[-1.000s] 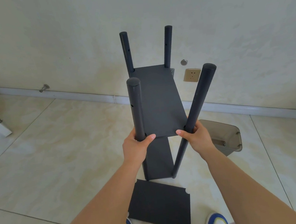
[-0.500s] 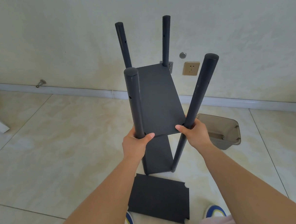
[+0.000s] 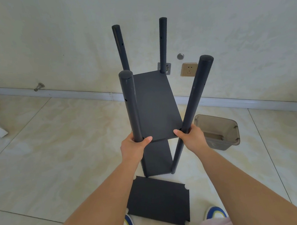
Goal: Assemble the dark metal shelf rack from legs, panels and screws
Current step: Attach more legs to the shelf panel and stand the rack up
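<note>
A person stands over a tiled floor holding a partly built dark metal shelf rack (image 3: 154, 105) upright in front of them, above the floor or just resting on it; which is hard to tell. Their left hand (image 3: 133, 146) has its fingers wrapped round the near left leg (image 3: 131, 106), thumb pressed on the edge of the upper panel (image 3: 157, 106). Their right hand (image 3: 191, 138) grips the near right leg (image 3: 194, 98), which leans outward at the top. Two far legs rise behind, and a lower panel (image 3: 157, 158) sits fixed beneath. One loose panel (image 3: 158, 199) with notched corners lies flat on the floor near the person's shoes. A tan plastic bin (image 3: 217, 130) sits to the right. The step appears to be checking or repositioning the frame with two shelves fitted. Next, the loose panel probably needs lifting and aligning with the open screw holes higher on the legs.
</note>
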